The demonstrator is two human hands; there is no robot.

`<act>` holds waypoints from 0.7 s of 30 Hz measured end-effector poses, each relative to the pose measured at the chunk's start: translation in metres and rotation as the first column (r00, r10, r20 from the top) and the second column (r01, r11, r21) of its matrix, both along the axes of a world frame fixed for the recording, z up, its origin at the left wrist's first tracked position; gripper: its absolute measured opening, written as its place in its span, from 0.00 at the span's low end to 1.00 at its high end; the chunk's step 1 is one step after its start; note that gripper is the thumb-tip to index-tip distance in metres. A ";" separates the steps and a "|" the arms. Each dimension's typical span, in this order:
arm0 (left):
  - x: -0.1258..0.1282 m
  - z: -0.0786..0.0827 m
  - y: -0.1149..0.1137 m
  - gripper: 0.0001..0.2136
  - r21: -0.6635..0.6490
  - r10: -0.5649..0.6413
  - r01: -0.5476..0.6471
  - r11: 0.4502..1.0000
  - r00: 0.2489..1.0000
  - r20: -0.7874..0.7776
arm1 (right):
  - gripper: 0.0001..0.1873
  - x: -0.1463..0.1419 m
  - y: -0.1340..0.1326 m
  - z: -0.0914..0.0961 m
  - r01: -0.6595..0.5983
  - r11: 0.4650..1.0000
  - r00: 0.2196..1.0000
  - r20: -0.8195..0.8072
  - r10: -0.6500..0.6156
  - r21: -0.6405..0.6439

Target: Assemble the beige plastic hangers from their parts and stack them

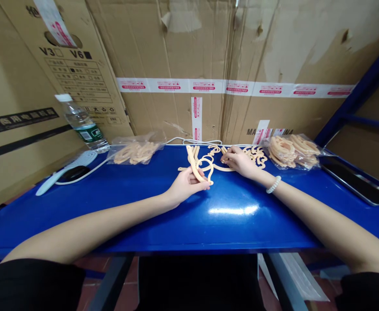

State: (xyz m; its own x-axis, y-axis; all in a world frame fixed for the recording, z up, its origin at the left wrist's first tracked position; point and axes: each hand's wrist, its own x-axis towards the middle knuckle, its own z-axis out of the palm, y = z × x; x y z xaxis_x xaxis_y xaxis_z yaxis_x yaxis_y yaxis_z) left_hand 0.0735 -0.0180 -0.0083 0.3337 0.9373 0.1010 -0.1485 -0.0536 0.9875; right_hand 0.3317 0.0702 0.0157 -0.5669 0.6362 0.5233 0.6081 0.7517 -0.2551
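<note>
My left hand [189,183] is closed around several pale, wood-coloured curved pieces. Among them are a long, slightly bent strip [193,165] and a thinner S-shaped piece [211,170], with a ring shape showing between them. My right hand [238,162], with a beaded bracelet [273,185] at the wrist, is bent down over loose pieces at the back of the table. Its fingers are drawn together, and what lies between them is hidden. A long curved piece [223,168] rests on the blue table [163,224] between the hands. Small wavy pieces [257,155] lie beyond my right hand.
Clear bags of similar pieces sit at the back left [136,151] and back right [291,149]. A water bottle [85,125], a pale-handled brush [68,170] and a white cable [82,177] are on the left. A dark flat device [359,181] lies at right. Cardboard [176,52] walls the back.
</note>
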 end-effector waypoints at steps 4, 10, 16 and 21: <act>-0.001 0.000 -0.001 0.22 0.001 0.001 -0.001 1.000 1.000 0.016 | 0.10 -0.008 -0.020 0.010 0.090 0.985 0.882 -0.448 -0.148 -0.148; -0.001 -0.003 0.000 0.21 0.019 0.011 -0.012 1.000 0.998 0.055 | 0.18 -0.026 -0.066 0.013 -0.360 0.756 0.510 -0.794 -0.331 -0.547; -0.002 -0.006 0.002 0.21 0.085 -0.012 0.009 0.996 0.999 0.034 | 0.20 -0.041 -0.085 0.002 -0.564 0.546 0.439 -0.785 -0.437 -0.619; -0.003 -0.007 0.002 0.19 0.140 -0.044 0.039 0.989 0.999 0.033 | 0.21 -0.048 -0.093 0.000 -0.621 0.479 0.478 -0.784 -0.395 -0.620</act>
State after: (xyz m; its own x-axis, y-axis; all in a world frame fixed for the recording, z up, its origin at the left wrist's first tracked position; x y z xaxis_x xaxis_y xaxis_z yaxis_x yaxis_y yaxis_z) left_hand 0.0709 -0.0160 -0.0158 0.3654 0.8988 0.2422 -0.1885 -0.1834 0.9648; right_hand 0.2839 -0.0225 0.0155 -0.3409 0.9392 0.0416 -0.3348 -0.0799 -0.9389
